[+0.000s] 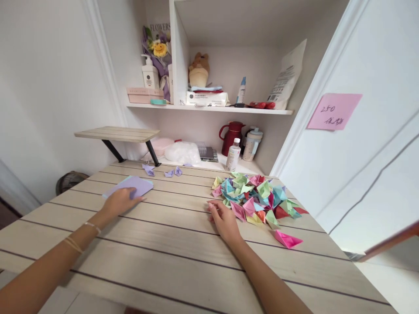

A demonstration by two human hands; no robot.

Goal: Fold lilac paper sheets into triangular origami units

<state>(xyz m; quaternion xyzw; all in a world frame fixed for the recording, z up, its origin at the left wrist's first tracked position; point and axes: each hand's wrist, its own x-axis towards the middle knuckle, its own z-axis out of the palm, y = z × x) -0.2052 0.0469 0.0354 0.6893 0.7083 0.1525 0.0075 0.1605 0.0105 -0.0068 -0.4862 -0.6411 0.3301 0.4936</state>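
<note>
My left hand (120, 202) is at a small stack of square paper, its fingers bent on the top purple sheet (144, 186) and its thumb at the near edge. A teal edge shows beneath the purple. My right hand (224, 220) rests on the table just left of a pile of folded paper boats (247, 192) in green, pink, blue, yellow and red. Its fingers are loosely curled and apart, with nothing visible in them. One bright pink boat (287, 239) lies apart, nearer me. Small purple folded pieces (173, 172) sit at the table's back.
A small raised shelf (118, 134) on black legs stands at the back left of the slatted table (157, 261). Behind the pile are a bottle (233, 155), a red jug (232, 135) and a tumbler (252, 145). A pink note (335, 112) hangs on the right wall.
</note>
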